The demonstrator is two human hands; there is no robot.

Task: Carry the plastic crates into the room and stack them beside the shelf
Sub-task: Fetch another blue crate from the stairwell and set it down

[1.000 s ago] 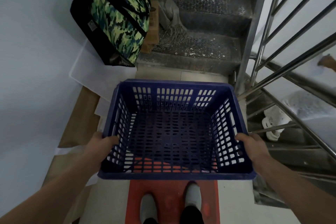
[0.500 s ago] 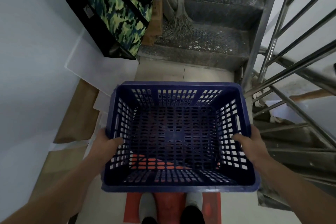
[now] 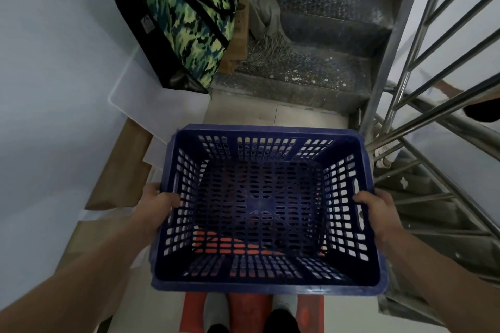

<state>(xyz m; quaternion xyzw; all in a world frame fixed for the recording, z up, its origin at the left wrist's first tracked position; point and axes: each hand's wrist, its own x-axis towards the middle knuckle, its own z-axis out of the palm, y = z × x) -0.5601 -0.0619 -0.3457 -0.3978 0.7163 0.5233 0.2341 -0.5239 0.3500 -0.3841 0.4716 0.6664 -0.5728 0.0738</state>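
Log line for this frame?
carrying | crate empty, lifted | left hand grips left wall | right hand grips right wall | at stairs

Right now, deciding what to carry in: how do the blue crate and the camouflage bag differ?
The blue crate is rigid slotted plastic, open-topped; the camouflage bag is soft fabric with black straps. The crate is held by the left hand and right hand; the bag stands untouched beside the stairs. Both are containers.
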